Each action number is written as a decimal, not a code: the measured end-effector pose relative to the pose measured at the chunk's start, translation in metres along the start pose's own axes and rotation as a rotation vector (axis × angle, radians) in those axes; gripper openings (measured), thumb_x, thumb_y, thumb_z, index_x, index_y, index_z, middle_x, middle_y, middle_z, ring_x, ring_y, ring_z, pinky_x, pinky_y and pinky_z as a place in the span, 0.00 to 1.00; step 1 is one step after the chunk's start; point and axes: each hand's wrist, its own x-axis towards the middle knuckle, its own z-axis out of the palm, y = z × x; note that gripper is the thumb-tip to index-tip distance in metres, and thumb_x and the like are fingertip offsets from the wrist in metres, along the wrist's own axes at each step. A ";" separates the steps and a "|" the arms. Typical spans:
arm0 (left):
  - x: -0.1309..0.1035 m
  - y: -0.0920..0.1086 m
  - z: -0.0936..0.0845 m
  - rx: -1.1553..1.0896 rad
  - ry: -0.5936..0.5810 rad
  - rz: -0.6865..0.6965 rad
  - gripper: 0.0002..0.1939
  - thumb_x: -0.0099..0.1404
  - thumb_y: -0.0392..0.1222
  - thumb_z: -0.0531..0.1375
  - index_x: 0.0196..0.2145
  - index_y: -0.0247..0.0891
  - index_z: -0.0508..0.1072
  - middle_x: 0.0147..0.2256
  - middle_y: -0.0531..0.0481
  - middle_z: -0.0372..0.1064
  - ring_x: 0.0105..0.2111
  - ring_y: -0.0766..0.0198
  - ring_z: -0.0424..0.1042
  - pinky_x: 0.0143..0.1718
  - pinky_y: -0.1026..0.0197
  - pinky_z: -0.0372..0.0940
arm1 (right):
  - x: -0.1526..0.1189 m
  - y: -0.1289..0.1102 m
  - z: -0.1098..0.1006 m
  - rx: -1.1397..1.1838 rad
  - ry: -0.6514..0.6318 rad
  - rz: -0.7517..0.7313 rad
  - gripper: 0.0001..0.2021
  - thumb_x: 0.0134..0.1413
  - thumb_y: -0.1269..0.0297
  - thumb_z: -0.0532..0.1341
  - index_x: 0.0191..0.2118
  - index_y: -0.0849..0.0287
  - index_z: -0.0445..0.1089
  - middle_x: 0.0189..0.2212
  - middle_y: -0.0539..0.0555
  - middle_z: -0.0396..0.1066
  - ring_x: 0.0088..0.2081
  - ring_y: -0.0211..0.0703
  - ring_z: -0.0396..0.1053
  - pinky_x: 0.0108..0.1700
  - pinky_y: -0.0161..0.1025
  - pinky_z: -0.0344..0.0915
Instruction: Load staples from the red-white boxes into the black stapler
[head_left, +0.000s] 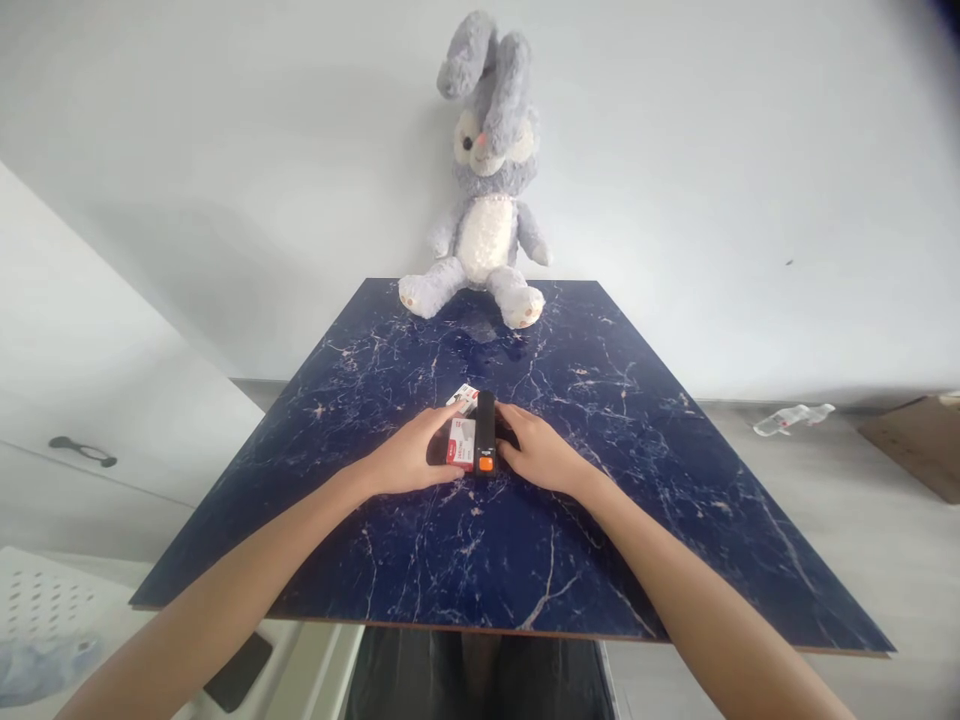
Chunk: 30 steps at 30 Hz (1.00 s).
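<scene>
On the blue marbled table, my left hand bends around a small red-and-white box, fingers at its far end and thumb at its near end. Against the box's right side lies what looks like a black stapler, an orange patch on its near end. My right hand is curved at the stapler's right side, fingertips and thumb touching it. Just beyond the small box is a white printed packet, partly covered by my left fingers. Print on the packaging is too small to read.
A grey plush rabbit sits at the far edge of the table, against the wall. On the floor to the right are a clear plastic bottle and a cardboard box. A dark flat object lies below the near left edge.
</scene>
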 end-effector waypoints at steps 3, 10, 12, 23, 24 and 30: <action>0.001 0.000 0.002 0.002 -0.014 -0.013 0.51 0.61 0.54 0.67 0.72 0.55 0.42 0.61 0.41 0.61 0.57 0.42 0.65 0.51 0.45 0.66 | 0.000 -0.001 0.000 0.000 -0.002 -0.001 0.31 0.56 0.75 0.56 0.66 0.58 0.57 0.56 0.61 0.69 0.57 0.53 0.67 0.61 0.53 0.63; 0.003 -0.001 0.010 -0.016 0.048 0.032 0.51 0.59 0.54 0.68 0.72 0.52 0.45 0.62 0.40 0.60 0.58 0.41 0.63 0.54 0.43 0.63 | 0.000 -0.003 -0.001 0.015 -0.006 0.006 0.29 0.56 0.76 0.55 0.64 0.57 0.59 0.55 0.60 0.70 0.55 0.52 0.69 0.59 0.52 0.65; 0.002 -0.001 0.009 -0.026 0.051 0.061 0.51 0.59 0.54 0.68 0.71 0.52 0.46 0.62 0.40 0.60 0.59 0.41 0.62 0.56 0.43 0.62 | 0.000 -0.002 -0.001 0.016 0.001 0.009 0.29 0.55 0.76 0.55 0.63 0.57 0.60 0.55 0.60 0.70 0.55 0.52 0.69 0.59 0.52 0.66; 0.004 -0.003 0.009 -0.665 0.282 0.166 0.36 0.61 0.48 0.68 0.64 0.46 0.60 0.54 0.43 0.69 0.52 0.49 0.72 0.54 0.46 0.67 | -0.002 -0.032 -0.006 0.030 0.556 0.016 0.17 0.57 0.70 0.59 0.53 0.52 0.67 0.52 0.57 0.71 0.51 0.51 0.71 0.52 0.51 0.71; 0.004 0.000 0.009 -0.732 0.291 0.188 0.35 0.60 0.47 0.69 0.62 0.46 0.62 0.53 0.43 0.71 0.52 0.50 0.72 0.53 0.46 0.67 | -0.002 -0.042 -0.008 0.034 0.555 -0.012 0.15 0.57 0.68 0.61 0.51 0.52 0.67 0.51 0.57 0.71 0.51 0.52 0.71 0.53 0.52 0.70; 0.001 0.016 0.007 -0.907 0.394 0.239 0.26 0.57 0.44 0.71 0.51 0.43 0.70 0.51 0.44 0.73 0.51 0.52 0.74 0.54 0.49 0.68 | 0.003 -0.076 -0.001 0.144 0.264 -0.045 0.18 0.54 0.57 0.68 0.50 0.50 0.70 0.51 0.54 0.74 0.54 0.52 0.71 0.56 0.52 0.67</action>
